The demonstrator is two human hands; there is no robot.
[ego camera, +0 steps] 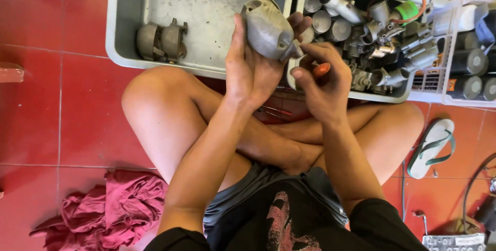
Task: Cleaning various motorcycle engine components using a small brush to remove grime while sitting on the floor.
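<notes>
Left hand (248, 70) grips a grey metal casting (267, 30), held up at 12 o'clock over the grey tray (124, 34). Right hand (323, 83) pinches an orange-handled screwdriver (321, 69), tip at the casting's 5 o'clock edge. Looks like unscrewing; next needs steady tip seating.

A metal part (161, 41) lies in the tray (120, 34), rag (113, 207) on floor.

A white rectangular plate (453, 241) with dark characters lies bottom right.

Red rag (111, 207), sandal (431, 146), red floor tiles (62, 111)
</notes>
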